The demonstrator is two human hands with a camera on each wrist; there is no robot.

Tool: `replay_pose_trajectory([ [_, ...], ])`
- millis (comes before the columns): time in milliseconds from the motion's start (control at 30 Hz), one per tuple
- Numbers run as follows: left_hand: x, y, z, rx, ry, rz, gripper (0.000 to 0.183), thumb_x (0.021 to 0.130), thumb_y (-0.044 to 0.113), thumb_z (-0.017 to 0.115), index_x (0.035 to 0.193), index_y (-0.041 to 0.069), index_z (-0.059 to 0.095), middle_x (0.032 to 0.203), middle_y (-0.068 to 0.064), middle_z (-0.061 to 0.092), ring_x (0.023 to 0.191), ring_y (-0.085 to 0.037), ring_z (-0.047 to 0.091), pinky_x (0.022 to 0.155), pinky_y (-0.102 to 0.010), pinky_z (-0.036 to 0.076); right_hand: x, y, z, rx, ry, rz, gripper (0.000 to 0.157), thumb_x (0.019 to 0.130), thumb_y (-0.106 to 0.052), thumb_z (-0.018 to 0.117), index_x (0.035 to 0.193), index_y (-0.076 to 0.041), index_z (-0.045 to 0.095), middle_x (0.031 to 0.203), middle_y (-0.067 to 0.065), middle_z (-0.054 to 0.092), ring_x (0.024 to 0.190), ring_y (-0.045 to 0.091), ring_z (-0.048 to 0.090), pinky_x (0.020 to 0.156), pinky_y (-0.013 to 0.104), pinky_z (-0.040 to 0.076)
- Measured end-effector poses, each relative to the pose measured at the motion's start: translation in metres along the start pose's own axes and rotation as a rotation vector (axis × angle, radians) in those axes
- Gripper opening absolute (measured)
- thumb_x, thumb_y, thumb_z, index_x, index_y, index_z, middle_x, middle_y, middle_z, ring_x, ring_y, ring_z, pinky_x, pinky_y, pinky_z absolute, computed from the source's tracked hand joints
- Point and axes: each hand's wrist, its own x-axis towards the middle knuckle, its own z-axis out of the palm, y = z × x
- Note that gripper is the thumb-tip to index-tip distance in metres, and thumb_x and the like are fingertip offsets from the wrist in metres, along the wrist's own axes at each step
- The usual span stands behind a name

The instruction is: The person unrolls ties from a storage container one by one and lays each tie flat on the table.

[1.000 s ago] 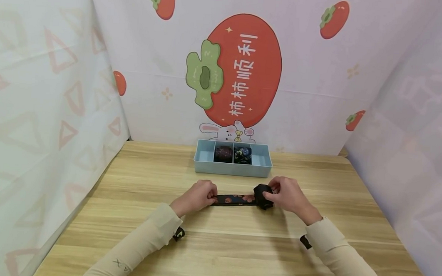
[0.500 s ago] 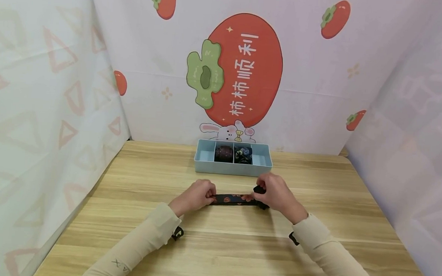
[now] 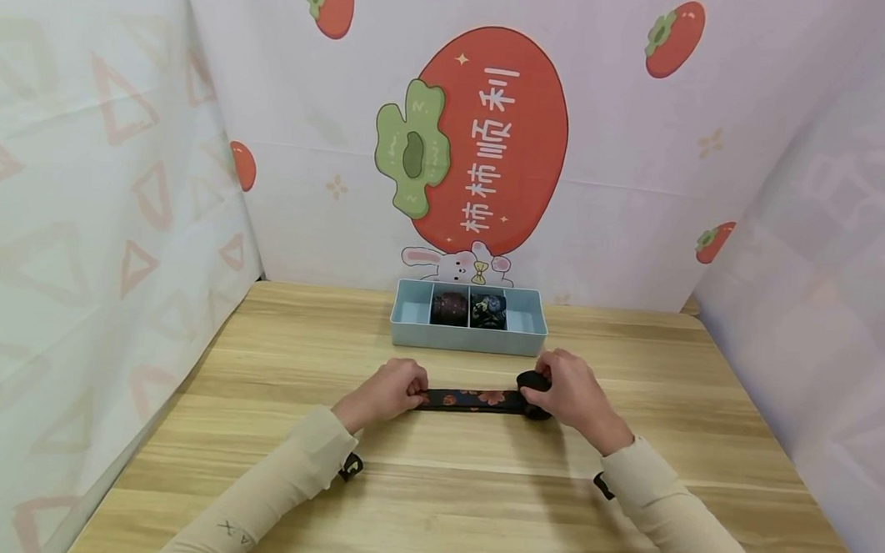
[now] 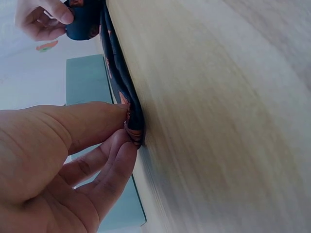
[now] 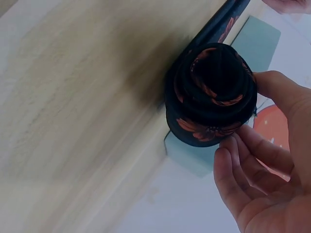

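I'm on the head view now, and here's the dark fabric strip with orange flowers (image 3: 473, 401), stretched straight across the pale wood-grain worktop (image 3: 461, 503), its right end wound into a thick black fabric roll (image 3: 533, 383). On my feed the left hand (image 3: 392, 387) has the flat end, thumb and fingertips closed together in a tight pinch, and the left wrist view shows me the folded layers caught right at those tips, low against the wood. Over to the right hand (image 3: 572, 392): it's parted just as wide as the roll, thumb on one side, curved fingertips on the other, gripping it. From the right wrist I'm looking straight into the coil's end, layer inside layer, orange petals showing on the outside. Behind the strip, near but apart from it, I have the light-blue plastic four-compartment tray (image 3: 468, 339); its two middle compartments carry a dark maroon speckled roll (image 3: 450, 309) on the left and a black roll with a blue-and-pale floral pattern (image 3: 489, 311) on the right. Beyond the worktop, I see a white cloth backdrop (image 3: 325, 229) printed with a big red-orange persimmon (image 3: 528, 147).
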Motion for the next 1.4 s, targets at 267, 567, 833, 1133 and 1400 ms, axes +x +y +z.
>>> replay_pose_trajectory([
  [267, 0.000, 0.002, -0.001, 0.013, -0.017, -0.011, 0.004, 0.084, 0.008, 0.073, 0.087, 0.009, 0.071, 0.086, -0.004, 0.065, 0.072, -0.007, 0.055, 0.064, -0.020, 0.048, -0.002, 0.010, -0.003, 0.050, -0.026, 0.030, 0.030, 0.075, -0.032, 0.080, 0.088, -0.007, 0.069, 0.086, 0.006, 0.065, 0.074, 0.014, 0.057, 0.065, 0.030, 0.050],
  [567, 0.003, 0.010, -0.001, -0.001, -0.045, 0.030, 0.015, 0.082, -0.006, 0.068, 0.094, 0.004, 0.071, 0.090, -0.007, 0.067, 0.078, -0.010, 0.059, 0.070, -0.022, 0.051, 0.010, -0.008, -0.003, 0.004, -0.037, -0.031, 0.032, 0.075, -0.030, 0.081, 0.091, -0.005, 0.069, 0.084, 0.006, 0.064, 0.070, 0.013, 0.053, 0.064, 0.030, 0.048],
  [833, 0.003, 0.012, 0.000, 0.005, -0.053, 0.020, 0.019, 0.082, -0.007, 0.066, 0.095, 0.005, 0.072, 0.092, -0.004, 0.069, 0.079, -0.009, 0.061, 0.070, -0.021, 0.052, 0.014, -0.019, 0.002, -0.025, -0.074, -0.067, 0.033, 0.074, -0.029, 0.082, 0.089, -0.004, 0.067, 0.085, 0.007, 0.062, 0.067, 0.013, 0.049, 0.062, 0.028, 0.046],
  [1133, 0.005, 0.008, 0.000, 0.002, -0.080, 0.010, 0.020, 0.082, -0.006, 0.066, 0.097, 0.007, 0.072, 0.093, -0.004, 0.069, 0.079, -0.008, 0.060, 0.071, -0.020, 0.052, 0.007, 0.001, -0.001, -0.038, -0.028, -0.017, 0.035, 0.071, -0.029, 0.085, 0.086, -0.005, 0.064, 0.083, 0.007, 0.060, 0.066, 0.015, 0.046, 0.058, 0.027, 0.039],
  [1400, 0.005, 0.007, 0.000, -0.010, -0.103, -0.022, 0.022, 0.081, -0.003, 0.069, 0.100, 0.008, 0.072, 0.093, -0.002, 0.067, 0.079, -0.007, 0.058, 0.072, -0.021, 0.051, -0.003, 0.025, -0.011, -0.024, -0.027, 0.015, 0.031, 0.074, -0.027, 0.082, 0.089, -0.005, 0.067, 0.086, 0.008, 0.063, 0.071, 0.016, 0.053, 0.063, 0.030, 0.048],
])
